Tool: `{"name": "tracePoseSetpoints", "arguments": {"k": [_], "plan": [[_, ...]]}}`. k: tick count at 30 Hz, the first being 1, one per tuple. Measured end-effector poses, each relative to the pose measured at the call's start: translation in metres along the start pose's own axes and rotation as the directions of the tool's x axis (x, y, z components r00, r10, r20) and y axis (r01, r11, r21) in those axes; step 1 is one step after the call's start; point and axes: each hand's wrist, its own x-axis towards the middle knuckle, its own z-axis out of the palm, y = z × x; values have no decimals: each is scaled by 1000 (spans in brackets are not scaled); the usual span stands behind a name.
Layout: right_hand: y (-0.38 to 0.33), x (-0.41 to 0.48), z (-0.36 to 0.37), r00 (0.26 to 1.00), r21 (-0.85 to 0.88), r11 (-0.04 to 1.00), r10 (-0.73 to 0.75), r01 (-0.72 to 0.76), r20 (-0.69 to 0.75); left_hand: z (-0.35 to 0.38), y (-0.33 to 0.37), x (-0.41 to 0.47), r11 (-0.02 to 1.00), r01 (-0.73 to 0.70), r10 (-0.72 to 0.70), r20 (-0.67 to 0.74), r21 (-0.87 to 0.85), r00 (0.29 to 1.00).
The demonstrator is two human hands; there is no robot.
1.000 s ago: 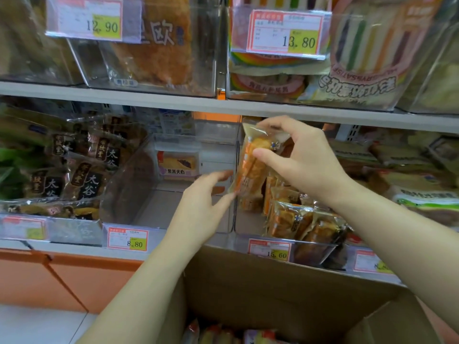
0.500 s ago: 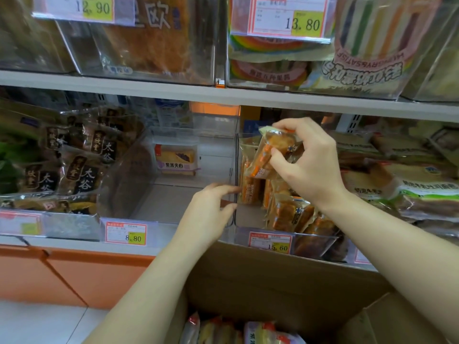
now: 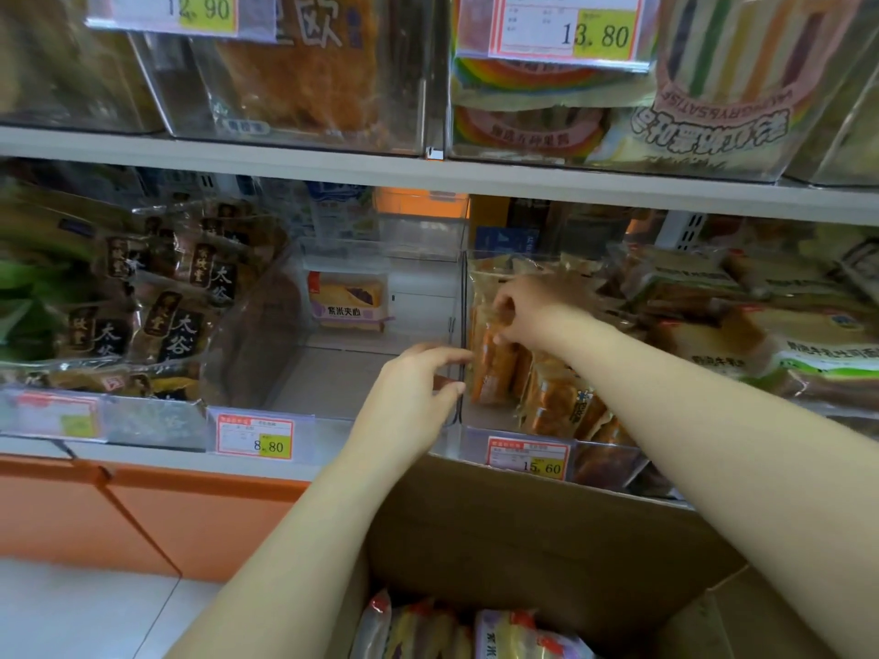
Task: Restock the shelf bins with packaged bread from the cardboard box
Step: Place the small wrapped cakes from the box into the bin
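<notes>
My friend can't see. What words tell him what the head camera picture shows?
A person's right hand grips an orange bread packet inside the clear bin priced 15.60, while the left hand touches that bin's side wall. A cardboard box with more packets sits below.

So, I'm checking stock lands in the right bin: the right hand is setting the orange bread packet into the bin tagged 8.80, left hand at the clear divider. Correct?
Not quite. The head view shows the right hand gripping the orange bread packet inside the bin tagged 15.60, not 8.80. The left hand is at the clear divider, as you said.
</notes>
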Motion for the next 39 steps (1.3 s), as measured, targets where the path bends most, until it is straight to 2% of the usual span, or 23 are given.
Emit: {"name": "tracePoseSetpoints", "arguments": {"k": [3, 6, 9, 11, 14, 16, 19, 21, 23, 26, 28, 30, 32, 34, 37, 39], "plan": [[2, 5, 2, 1000, -40, 999, 25, -24, 16, 1, -1, -1, 1000, -3, 3, 0, -8, 1000], [0, 4, -1, 999, -128, 991, 22, -26, -35, 2, -3, -1, 1000, -10, 10, -9, -6, 1000], [-1, -9, -5, 994, -116, 993, 11, -23, -107, 4, -3, -3, 1000, -18, 18, -4, 2, 1000], [2, -28, -8, 970, -83, 994, -88, 71, -225, 5, -1, -7, 1000, -23, 23, -1, 17, 1000], [9, -71, -5, 855, -120, 951, -309, 285, -417, 0, 2, -17, 997, -50, 52, -36, 57, 998], [12, -106, 6, 790, -134, 901, -426, 412, -440, -6, 3, -33, 993, -74, 81, -79, 91, 994], [16, -149, 36, 752, -20, 827, -521, 562, -403, -6, -4, -73, 992, -74, 87, -123, 106, 989], [16, -168, 62, 755, 54, 787, -566, 614, -331, 1, -11, -101, 993, -43, 51, -76, 106, 996], [17, -181, 91, 757, 84, 758, -624, 646, -194, 9, -15, -121, 989, 29, -40, 70, 148, 997], [18, -192, 133, 714, 70, 736, -672, 674, 197, 18, -20, -131, 940, 97, -215, 346, 328, 913], [20, -198, 160, 649, 43, 778, -553, 627, 522, 22, -24, -133, 907, 94, -297, 463, 411, 835], [25, -206, 184, 520, -17, 797, -377, 603, 767, 28, -29, -134, 884, 76, -347, 537, 462, 769], [29, -216, 208, 418, -57, 801, -248, 595, 874, 33, -35, -137, 876, 64, -374, 589, 478, 716], [31, -224, 227, 358, -61, 838, -165, 543, 919, 37, -39, -137, 878, 53, -378, 620, 476, 687], [37, -230, 242, 313, -54, 883, -108, 466, 944, 40, -42, -133, 891, 51, -357, 628, 450, 691], [43, -233, 248, 326, -31, 909, -116, 415, 938, 40, -43, -131, 897, 58, -352, 628, 438, 694]]}}
